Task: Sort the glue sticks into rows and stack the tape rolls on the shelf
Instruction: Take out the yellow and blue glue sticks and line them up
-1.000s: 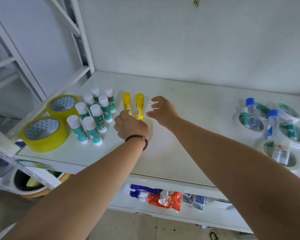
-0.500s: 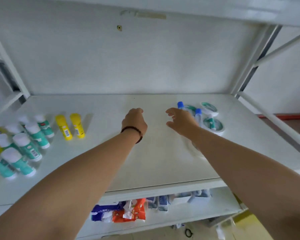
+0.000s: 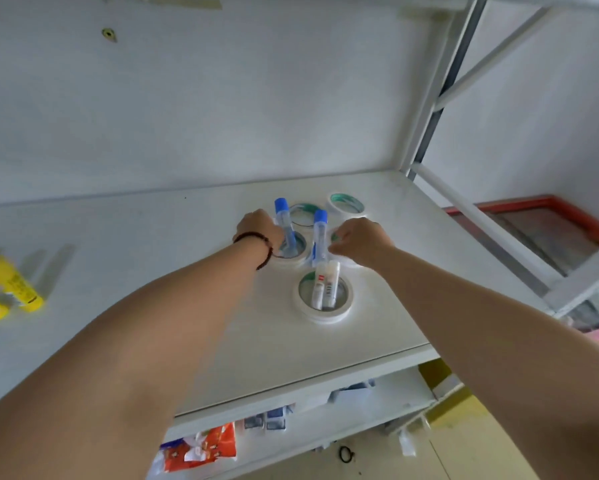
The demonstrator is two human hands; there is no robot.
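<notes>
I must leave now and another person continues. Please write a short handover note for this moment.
Left hand: at the left blue-capped glue stick; grasp not clear.
Right hand: beside the right blue-capped stick; grasp hidden.
Both sticks stand in white tape rolls; two white sticks stand in the near roll.
Done: yellow sticks laid side by side at left.
Left: row these sticks, stack the rolls.

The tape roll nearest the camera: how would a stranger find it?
On the white shelf, look right, where white tape rolls sit clustered around both hands. The nearest tape roll lies flat, just in front of the right hand. Unlike its neighbours, it has two white glue sticks standing in its hole.
</notes>
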